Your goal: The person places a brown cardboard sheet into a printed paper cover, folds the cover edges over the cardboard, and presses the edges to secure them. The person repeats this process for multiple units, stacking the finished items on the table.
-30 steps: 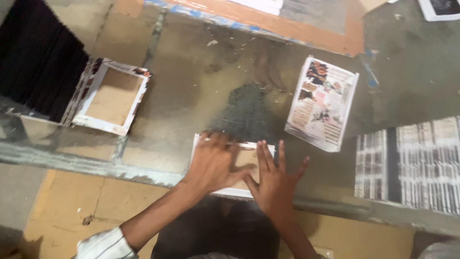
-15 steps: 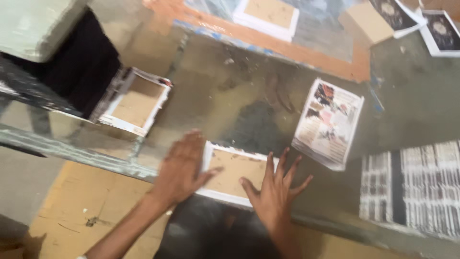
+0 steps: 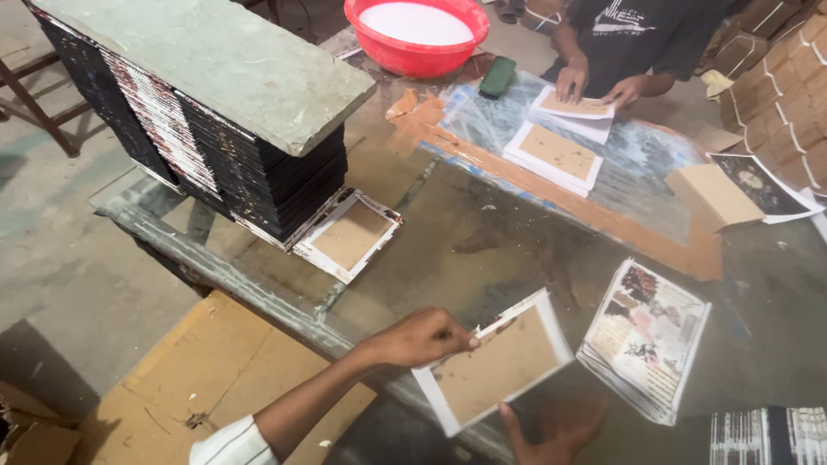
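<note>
Left hand [image 3: 424, 337] pinching the upper left edge of a brown board cover with white folded borders [image 3: 493, 363], fingers curled, thumb tip on the border. Right hand [image 3: 551, 428] underneath the cover's lower right corner, fingers loosely spread and partly hidden by it, supporting from below. Cover lifted off the glass tabletop [image 3: 482, 250] and tilted, hanging over the near edge. Just to the right, a stack of printed picture sheets [image 3: 646, 337] lying flat. Farther left, a similar cover [image 3: 349, 234] resting against the foot of a tall pile of dark covers [image 3: 215, 146] weighted by a grey stone slab [image 3: 207, 60]. Across the table, another person's hands [image 3: 603, 86] pressing on a white-bordered cover, beside a red basin [image 3: 418, 30] of white paste.
</note>
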